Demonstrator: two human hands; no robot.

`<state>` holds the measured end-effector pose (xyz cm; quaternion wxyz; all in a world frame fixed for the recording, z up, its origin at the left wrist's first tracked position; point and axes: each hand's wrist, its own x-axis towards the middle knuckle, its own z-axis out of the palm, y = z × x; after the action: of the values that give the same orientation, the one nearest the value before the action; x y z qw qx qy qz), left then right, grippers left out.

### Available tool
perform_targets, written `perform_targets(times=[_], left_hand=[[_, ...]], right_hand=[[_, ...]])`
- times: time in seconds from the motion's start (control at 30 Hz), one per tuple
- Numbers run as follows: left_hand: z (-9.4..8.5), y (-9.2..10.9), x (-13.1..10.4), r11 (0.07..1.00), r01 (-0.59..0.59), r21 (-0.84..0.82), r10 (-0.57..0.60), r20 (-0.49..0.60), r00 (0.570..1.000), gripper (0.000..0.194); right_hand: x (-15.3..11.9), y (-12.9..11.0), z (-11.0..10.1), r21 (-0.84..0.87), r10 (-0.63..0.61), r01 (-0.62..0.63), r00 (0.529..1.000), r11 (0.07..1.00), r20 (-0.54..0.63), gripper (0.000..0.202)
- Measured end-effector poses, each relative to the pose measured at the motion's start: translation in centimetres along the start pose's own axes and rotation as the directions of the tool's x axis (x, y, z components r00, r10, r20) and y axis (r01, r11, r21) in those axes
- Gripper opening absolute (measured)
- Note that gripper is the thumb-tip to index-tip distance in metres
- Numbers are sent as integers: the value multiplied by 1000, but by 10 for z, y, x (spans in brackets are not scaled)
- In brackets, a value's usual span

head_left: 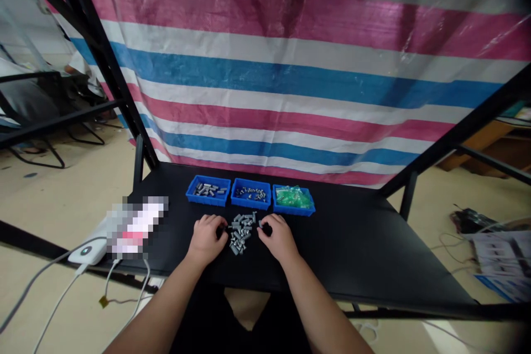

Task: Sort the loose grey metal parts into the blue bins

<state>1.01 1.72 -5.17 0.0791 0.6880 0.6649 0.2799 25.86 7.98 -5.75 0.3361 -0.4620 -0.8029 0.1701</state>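
A loose pile of small grey metal cylinders and screws [240, 235] lies on the black table between my hands. On the left of the pile, my left hand [206, 239] rests with curled fingers; the tips close on something too small to make out. My right hand [279, 237] is at the pile's right, thumb and forefinger pinched around a small greyish piece I cannot name. Behind the pile stand three blue bins: the left bin [207, 201] holds metal cylinders, the middle bin [251, 203] small screws, and the right bin [294, 211] green-tinted clear plastic bags.
A white power bank [88, 252] with cables sits at the table's left edge, beside a pixelated object [139, 227]. Black frame posts rise at both sides, and a striped tarp [282, 83] hangs behind the table [352, 254]. Another person sits at far left.
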Motion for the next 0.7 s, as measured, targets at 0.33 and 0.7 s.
perform_targets(times=[0.33,0.7], left_hand=[[0,1,3,999,-11,-30,12,20,1000,9],[-8,6,0,999,7,-47,-6,17,1000,6]], right_hand=[[0,-6,-19,182,-32,5,989,983,143,17],[70,-56,21,677,-132,10,983,736,129,27]])
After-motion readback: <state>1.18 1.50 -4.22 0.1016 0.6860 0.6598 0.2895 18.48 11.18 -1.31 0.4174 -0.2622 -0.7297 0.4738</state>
